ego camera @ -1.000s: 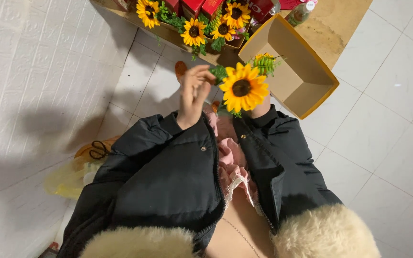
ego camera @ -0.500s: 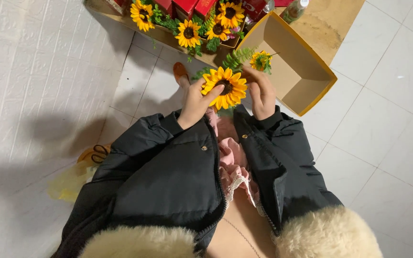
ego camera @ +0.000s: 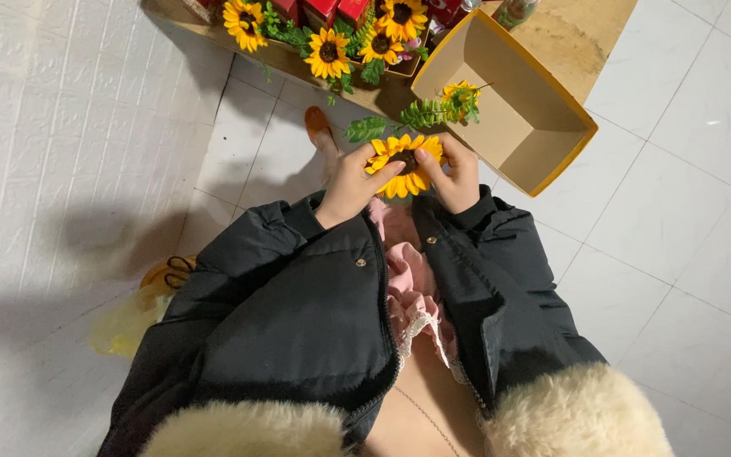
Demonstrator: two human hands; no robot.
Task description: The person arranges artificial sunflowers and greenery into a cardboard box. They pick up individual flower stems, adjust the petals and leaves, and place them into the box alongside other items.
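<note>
Both hands gripped one artificial sunflower (ego camera: 405, 161) in front of my chest; my left hand (ego camera: 350, 186) closed its grip on the bloom's left edge, thumb pressed across the dark centre; my right hand (ego camera: 457, 179) pinched the right edge, fingertips curled over the yellow petals; the flower faced up toward me, held above the floor and touching nothing else. Just beyond it, green leafy sprigs (ego camera: 399, 118) and a smaller sunflower (ego camera: 461, 97) reached toward the open yellow cardboard box (ego camera: 552, 165), which sat tilted at the edge of the wooden counter (ego camera: 585, 34); the small bloom lay over the box's near rim. Farther back on the counter I saw a row of sunflowers (ego camera: 327, 51) set among red boxes (ego camera: 323, 10). Below my hands were black jacket sleeves (ego camera: 298, 288), white floor tiles (ego camera: 678, 211), and a yellow bag (ego camera: 133, 317) at my left side.
</note>
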